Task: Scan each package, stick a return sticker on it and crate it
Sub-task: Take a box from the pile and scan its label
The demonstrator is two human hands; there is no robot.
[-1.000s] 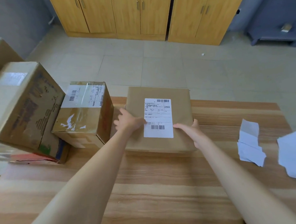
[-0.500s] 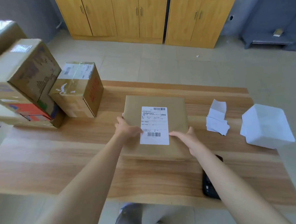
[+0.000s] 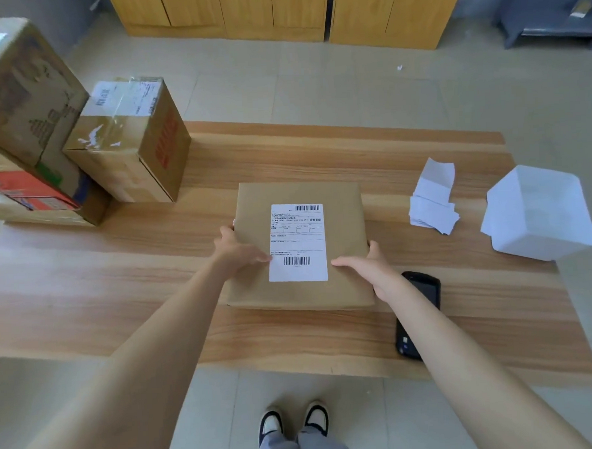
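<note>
Package (image 3: pixel 344 221) lies flat, label (image 3: pixel 297 239) up, on the wooden table (image 3: pixel 284 156); left hand (image 3: pixel 236 251) and right hand (image 3: pixel 375 268) grip its side edges, fingers seemingly curled under; tiled floor (image 3: pixel 314 86) and cabinets (image 3: pixel 276 9) beyond.

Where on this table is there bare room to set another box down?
Widest bare patch: the near-left of the table, between the stacked cardboard boxes and the flat package that the left hand and right hand hold. A narrower strip runs behind the package. The right side is crowded: scanner, sticker slips, white box.
</note>
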